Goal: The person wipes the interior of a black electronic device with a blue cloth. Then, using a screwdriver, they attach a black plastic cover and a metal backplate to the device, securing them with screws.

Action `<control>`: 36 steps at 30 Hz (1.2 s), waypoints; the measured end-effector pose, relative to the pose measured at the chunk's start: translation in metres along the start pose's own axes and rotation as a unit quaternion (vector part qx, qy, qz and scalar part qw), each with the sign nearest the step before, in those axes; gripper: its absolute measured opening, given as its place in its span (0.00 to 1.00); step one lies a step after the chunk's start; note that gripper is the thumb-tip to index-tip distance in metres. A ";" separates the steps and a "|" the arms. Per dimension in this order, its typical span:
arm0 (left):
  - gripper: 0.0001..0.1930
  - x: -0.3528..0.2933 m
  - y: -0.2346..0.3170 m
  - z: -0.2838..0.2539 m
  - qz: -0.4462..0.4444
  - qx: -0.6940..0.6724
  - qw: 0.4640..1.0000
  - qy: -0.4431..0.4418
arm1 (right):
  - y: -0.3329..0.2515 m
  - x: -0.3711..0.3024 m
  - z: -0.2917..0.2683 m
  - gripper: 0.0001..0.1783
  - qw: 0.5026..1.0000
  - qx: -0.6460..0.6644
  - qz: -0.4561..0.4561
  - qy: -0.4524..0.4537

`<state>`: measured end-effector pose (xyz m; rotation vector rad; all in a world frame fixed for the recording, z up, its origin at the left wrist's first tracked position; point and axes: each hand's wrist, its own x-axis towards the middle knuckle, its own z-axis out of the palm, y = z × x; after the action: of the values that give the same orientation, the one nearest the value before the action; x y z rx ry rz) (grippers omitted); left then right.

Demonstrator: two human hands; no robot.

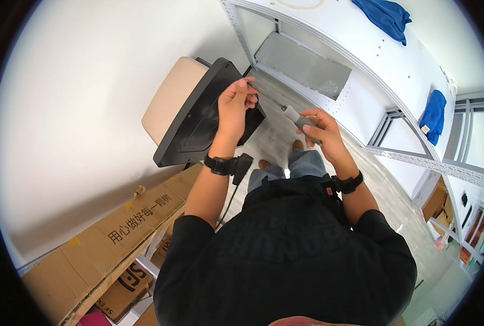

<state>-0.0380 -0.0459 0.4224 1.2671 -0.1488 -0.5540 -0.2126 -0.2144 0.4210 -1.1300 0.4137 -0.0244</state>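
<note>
My right hand is closed around the grey handle of a screwdriver. The tool's thin metal shaft points up and to the left. At its tip, my left hand is pinched closed; whether a small part such as a screw is also between those fingers cannot be made out. Just behind and beside my left hand, a padded seat stands tilted on its side, with a black underside panel towards me and a cream cushion on the wall side. Small dark holes or fasteners show on the panel.
A long cardboard box lies at the lower left, above more boxes. Ahead and to the right runs a white shelving unit with blue cloths on top and a grey panel inside. A black cable hangs by my left forearm.
</note>
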 end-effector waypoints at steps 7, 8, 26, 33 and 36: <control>0.07 0.001 0.049 -0.019 0.182 0.334 0.923 0.055 | -0.004 0.031 0.008 0.17 1.000 0.009 0.008 -0.009; 0.08 0.005 0.056 -0.018 0.241 0.404 0.877 0.100 | -0.005 0.034 0.009 0.17 1.000 -0.003 0.010 -0.003; 0.15 0.052 0.047 -0.023 0.271 0.676 0.676 0.111 | 0.002 0.065 0.026 0.17 0.999 -0.043 0.008 -0.016; 0.15 0.052 0.047 -0.021 0.261 0.677 0.677 0.118 | 0.012 0.067 0.027 0.26 0.933 -0.277 -0.227 0.027; 0.15 0.053 0.047 -0.022 0.258 0.677 0.679 0.123 | 0.002 0.058 0.033 0.30 0.952 -0.252 -0.165 0.048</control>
<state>0.0314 -0.0429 0.4492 2.5972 -0.7697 0.3987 -0.1479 -0.1977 0.4136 -1.7012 0.3204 -0.2813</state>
